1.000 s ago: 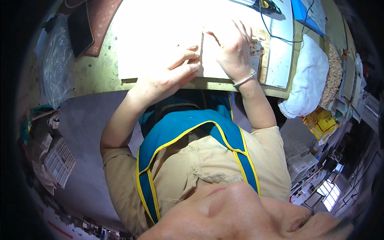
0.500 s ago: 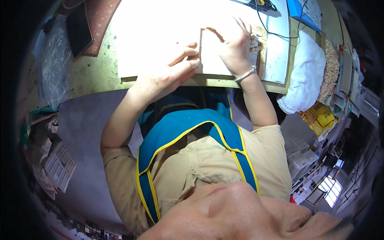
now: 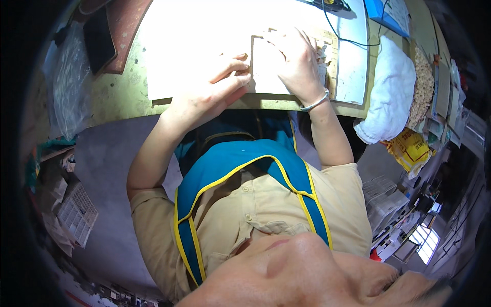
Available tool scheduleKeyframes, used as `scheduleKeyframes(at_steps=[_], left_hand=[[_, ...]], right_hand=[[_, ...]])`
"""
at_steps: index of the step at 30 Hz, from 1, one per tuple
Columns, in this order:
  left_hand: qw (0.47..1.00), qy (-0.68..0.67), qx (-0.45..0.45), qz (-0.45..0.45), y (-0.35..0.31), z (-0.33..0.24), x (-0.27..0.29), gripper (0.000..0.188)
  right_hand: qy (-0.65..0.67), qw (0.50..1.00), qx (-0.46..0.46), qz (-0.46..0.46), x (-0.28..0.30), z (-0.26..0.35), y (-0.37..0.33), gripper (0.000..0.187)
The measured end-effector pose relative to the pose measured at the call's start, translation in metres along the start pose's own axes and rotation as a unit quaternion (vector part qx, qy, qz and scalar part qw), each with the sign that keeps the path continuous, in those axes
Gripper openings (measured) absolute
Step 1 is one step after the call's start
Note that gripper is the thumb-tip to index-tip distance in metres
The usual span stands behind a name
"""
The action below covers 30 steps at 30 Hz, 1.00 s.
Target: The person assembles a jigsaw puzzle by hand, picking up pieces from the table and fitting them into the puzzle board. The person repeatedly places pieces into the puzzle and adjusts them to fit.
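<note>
My left hand (image 3: 212,94) rests over the brightly lit white work surface (image 3: 174,56). Its fingers are slightly bent and apart, with the tips close to the dark left edge of a pale, flat block (image 3: 266,71). At that block's right side is my right hand (image 3: 302,66), wearing a bangle (image 3: 317,101) at the wrist. Its thumb reaches left over the block's far edge, apart from the fingers. Glare washes out the fingertips, so any small thing under them is hidden. Beside the right hand, small wooden pieces (image 3: 322,51) lie in a shallow wooden tray (image 3: 332,77).
A white cloth (image 3: 387,92) lies at the table's right edge, beside a beige textured heap (image 3: 422,92). A black cable (image 3: 353,42) runs near a dark tool (image 3: 335,5) and a blue box (image 3: 383,18). Clear plastic (image 3: 69,87) and a dark flat object (image 3: 98,41) lie left.
My right thumb has straightened and reaches farther left over the block's far edge. Both hands and the block have shifted slightly left in view, as has the table.
</note>
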<state>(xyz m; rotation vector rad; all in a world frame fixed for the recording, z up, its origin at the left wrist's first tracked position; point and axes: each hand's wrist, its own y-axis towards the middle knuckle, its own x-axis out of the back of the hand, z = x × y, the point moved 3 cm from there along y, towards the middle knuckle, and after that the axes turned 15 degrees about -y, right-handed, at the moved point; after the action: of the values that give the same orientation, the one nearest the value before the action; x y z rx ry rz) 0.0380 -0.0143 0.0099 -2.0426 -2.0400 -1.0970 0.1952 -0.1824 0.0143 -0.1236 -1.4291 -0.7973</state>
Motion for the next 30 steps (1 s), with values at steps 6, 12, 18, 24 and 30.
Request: scheduleKeyframes(at_steps=[6,12,18,24,30], left_hand=[[1.0,-0.001,0.002,-0.002,0.001,-0.001,-0.002,0.025],[1.0,0.0,0.0,0.001,0.0,-0.001,-0.001,0.026],[1.0,0.001,-0.002,0.006,0.001,-0.001,0.001,0.028],[1.0,0.001,0.0,0.005,0.003,-0.002,0.0,0.028],[1.0,-0.001,-0.008,0.004,0.007,-0.004,0.001,0.029]], right_hand=[[0.025,1.0,-0.008,-0.006,0.0,-0.006,0.001,0.019],[0.042,0.999,0.017,-0.016,0.004,-0.019,0.002,0.02],[0.053,0.999,-0.001,-0.007,0.002,-0.011,0.006,0.021],[0.054,0.998,-0.007,0.014,-0.005,-0.02,0.003,0.024],[0.058,0.995,-0.064,-0.056,0.05,-0.05,-0.012,0.016]])
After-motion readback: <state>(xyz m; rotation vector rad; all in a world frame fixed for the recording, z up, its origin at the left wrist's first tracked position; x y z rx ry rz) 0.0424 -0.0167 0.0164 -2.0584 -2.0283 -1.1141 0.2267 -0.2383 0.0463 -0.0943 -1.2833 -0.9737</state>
